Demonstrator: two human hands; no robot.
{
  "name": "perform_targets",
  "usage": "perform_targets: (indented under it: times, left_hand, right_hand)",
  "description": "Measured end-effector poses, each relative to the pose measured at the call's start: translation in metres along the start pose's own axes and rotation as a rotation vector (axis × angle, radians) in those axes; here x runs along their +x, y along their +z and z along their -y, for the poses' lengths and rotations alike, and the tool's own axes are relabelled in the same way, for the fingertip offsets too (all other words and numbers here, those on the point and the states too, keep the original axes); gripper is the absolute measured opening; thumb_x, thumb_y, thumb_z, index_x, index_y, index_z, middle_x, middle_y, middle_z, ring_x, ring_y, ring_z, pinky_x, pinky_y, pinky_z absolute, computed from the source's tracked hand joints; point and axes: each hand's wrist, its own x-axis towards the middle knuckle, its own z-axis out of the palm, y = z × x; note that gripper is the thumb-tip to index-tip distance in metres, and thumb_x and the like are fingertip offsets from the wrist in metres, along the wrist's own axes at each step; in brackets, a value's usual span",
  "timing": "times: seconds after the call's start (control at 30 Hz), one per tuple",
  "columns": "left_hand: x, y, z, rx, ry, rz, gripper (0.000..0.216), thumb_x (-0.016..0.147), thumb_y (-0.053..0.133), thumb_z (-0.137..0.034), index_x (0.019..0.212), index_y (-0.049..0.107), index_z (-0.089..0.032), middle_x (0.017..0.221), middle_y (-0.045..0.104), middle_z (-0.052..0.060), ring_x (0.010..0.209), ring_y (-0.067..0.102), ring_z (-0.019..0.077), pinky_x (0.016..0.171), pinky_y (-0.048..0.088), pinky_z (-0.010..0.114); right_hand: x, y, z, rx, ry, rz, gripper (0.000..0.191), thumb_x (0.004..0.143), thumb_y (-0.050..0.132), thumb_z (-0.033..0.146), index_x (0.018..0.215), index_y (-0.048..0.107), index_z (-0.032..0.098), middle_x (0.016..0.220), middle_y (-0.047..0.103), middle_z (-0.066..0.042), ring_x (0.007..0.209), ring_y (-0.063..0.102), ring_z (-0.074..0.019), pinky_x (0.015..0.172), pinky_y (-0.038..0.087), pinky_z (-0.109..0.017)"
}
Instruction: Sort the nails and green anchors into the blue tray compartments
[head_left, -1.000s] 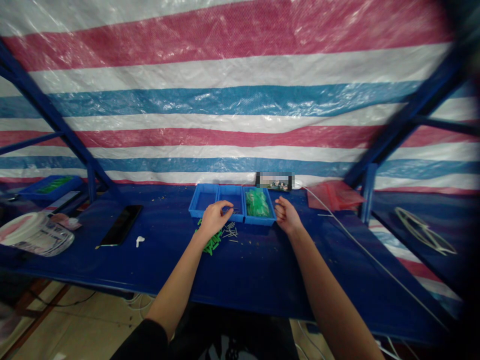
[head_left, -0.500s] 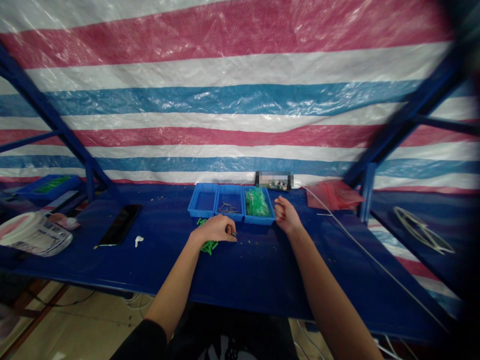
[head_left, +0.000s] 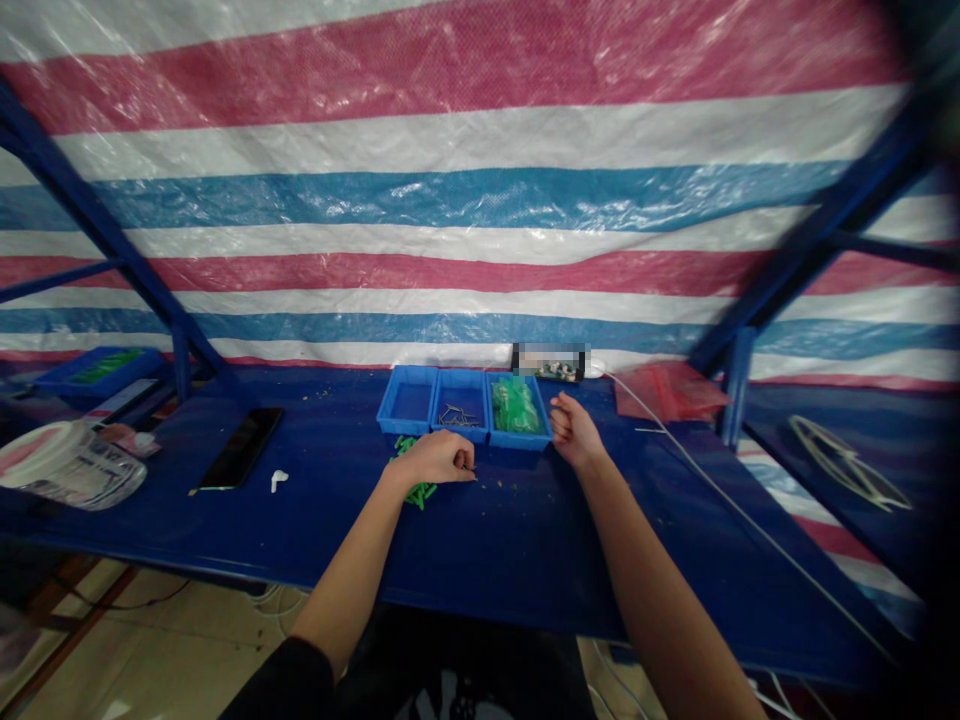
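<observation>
- Plugs [head_left: 417, 491], green, lie loose on the table [head_left: 525, 540], partly under the left hand [head_left: 431, 460].
- Its fingers are pinched together; whatever they're pinching is too small to tell.
- Right hand [head_left: 574, 432] is curled shut, just beside the bins [head_left: 411, 405].

Black sleeve [head_left: 289, 682], bare forearms [head_left: 351, 575].

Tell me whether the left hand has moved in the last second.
Yes. The left hand has pulled back from the rim of the blue tray toward the person and now sits on the table before it.
</observation>
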Motion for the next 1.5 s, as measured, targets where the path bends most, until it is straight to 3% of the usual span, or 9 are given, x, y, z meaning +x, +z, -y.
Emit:
perform_targets:
  times: [0.3,0.73,0.93,1.07,1.3,1.5]
  left_hand:
    - [0.0,0.001,0.001,-0.023,0.054,0.066,0.016,0.067,0.066,-0.029,0.077,0.07,-0.018,0.063,0.062,-0.001,0.057,0.055,0.0111,0.051,0.031,0.021]
    - [0.002,0.004,0.002,-0.085,0.095,0.063,0.015,0.072,0.062,-0.028,0.08,0.068,-0.016,0.062,0.057,-0.001,0.054,0.05,0.0092,0.049,0.029,0.021]
    - [0.002,0.002,-0.004,-0.295,0.173,-0.036,0.015,0.077,0.059,-0.027,0.083,0.063,-0.015,0.077,0.06,0.002,0.063,0.051,0.0092,0.057,0.038,0.02]
    - [0.003,-0.001,-0.007,-0.437,0.161,-0.087,0.014,0.079,0.058,-0.027,0.085,0.061,-0.014,0.077,0.061,0.002,0.064,0.053,0.0089,0.059,0.04,0.02]
    - [0.006,-0.008,-0.006,-0.648,0.028,-0.412,0.02,0.076,0.062,-0.032,0.084,0.063,-0.013,0.076,0.063,0.003,0.061,0.052,0.0083,0.054,0.039,0.02]
    - [0.011,-0.011,0.002,-0.808,-0.06,-0.54,0.022,0.073,0.063,-0.03,0.087,0.065,-0.013,0.079,0.067,0.006,0.056,0.052,0.0088,0.043,0.034,0.018]
  right_hand:
    - [0.0,0.0,0.0,0.002,0.005,-0.001,0.019,0.081,0.051,0.034,0.07,0.049,0.019,0.03,0.021,0.012,0.024,0.013,-0.0036,0.024,0.009,-0.015]
    - [-0.001,0.003,0.001,-0.002,0.012,-0.026,0.02,0.084,0.047,0.033,0.07,0.049,0.019,0.03,0.021,0.012,0.024,0.012,-0.0039,0.024,0.009,-0.015]
    - [0.0,0.002,0.0,-0.007,-0.002,0.0,0.019,0.082,0.051,0.035,0.07,0.049,0.019,0.03,0.021,0.012,0.025,0.012,-0.0039,0.024,0.01,-0.014]
    - [-0.001,0.002,0.001,-0.013,0.006,-0.001,0.019,0.08,0.052,0.035,0.07,0.048,0.019,0.03,0.021,0.012,0.024,0.012,-0.0039,0.024,0.009,-0.014]
    - [0.0,0.0,0.0,-0.022,0.002,0.011,0.019,0.078,0.055,0.037,0.071,0.048,0.02,0.03,0.021,0.013,0.024,0.013,-0.004,0.024,0.01,-0.015]
    - [0.0,-0.001,0.0,-0.061,-0.027,0.03,0.021,0.076,0.058,0.039,0.072,0.049,0.02,0.03,0.022,0.013,0.025,0.013,-0.004,0.024,0.01,-0.015]
